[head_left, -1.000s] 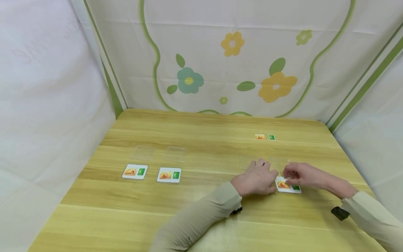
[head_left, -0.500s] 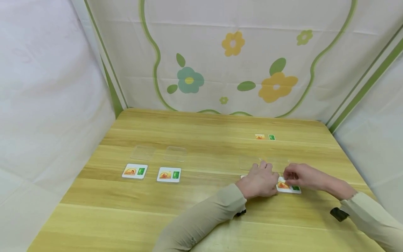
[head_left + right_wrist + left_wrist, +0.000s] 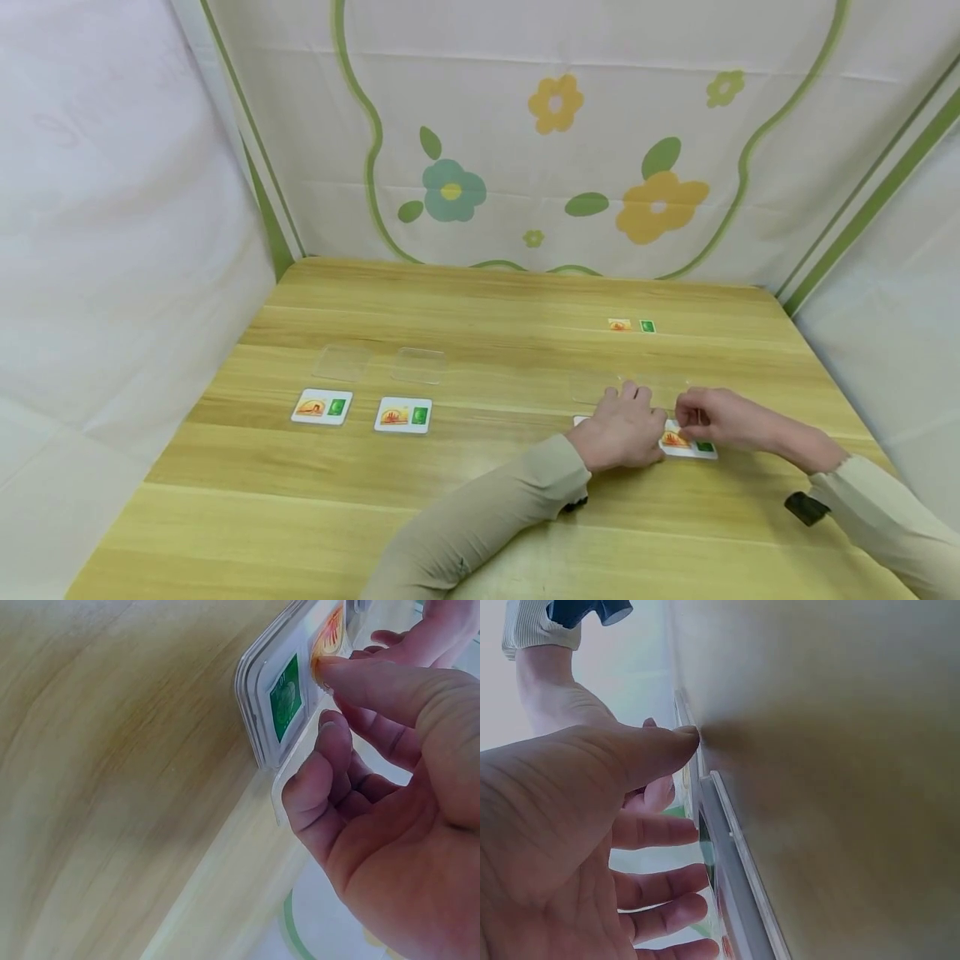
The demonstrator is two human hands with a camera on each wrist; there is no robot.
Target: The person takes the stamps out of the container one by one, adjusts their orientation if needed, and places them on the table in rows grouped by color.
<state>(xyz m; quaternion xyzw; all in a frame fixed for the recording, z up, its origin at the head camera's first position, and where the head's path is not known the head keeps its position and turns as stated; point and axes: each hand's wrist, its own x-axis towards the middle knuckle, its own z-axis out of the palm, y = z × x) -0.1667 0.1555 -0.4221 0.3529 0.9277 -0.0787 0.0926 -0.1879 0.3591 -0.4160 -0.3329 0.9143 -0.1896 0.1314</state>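
Nearest are two pale sleeves, the left [image 3: 487, 512] and the right [image 3: 888, 512], each with a dark piece at the cuff; beyond them both hands work over the right part of the wooden bench [image 3: 300, 500]; the left hand [image 3: 621, 429] lies palm down with its fingers spread and fairly straight, their tips touching a white card [image 3: 580, 420] that it mostly hides, its thumb at or just beside the edge of the card to the right; the right hand [image 3: 723, 421] has its fingers curled in, its thumb tip on the orange picture [image 3: 330, 634] of that second white card [image 3: 689, 451], though I cannot tell whether thumb and finger pinch it; this card lies flat on the bench, layered at its edge, with a green picture [image 3: 286, 697] beside the orange one.

Well apart to the left lie two more white cards, one [image 3: 322, 407] left of the other [image 3: 403, 416], each bearing an orange and a green picture; just behind them are two clear plates [image 3: 419, 366], and another clear plate [image 3: 592, 387] shows faintly behind the left hand; farther back lie a small orange stamp [image 3: 618, 326] and a small green stamp [image 3: 648, 327], side by side; behind the bench hangs a white cloth [image 3: 487, 108] printed with flowers.
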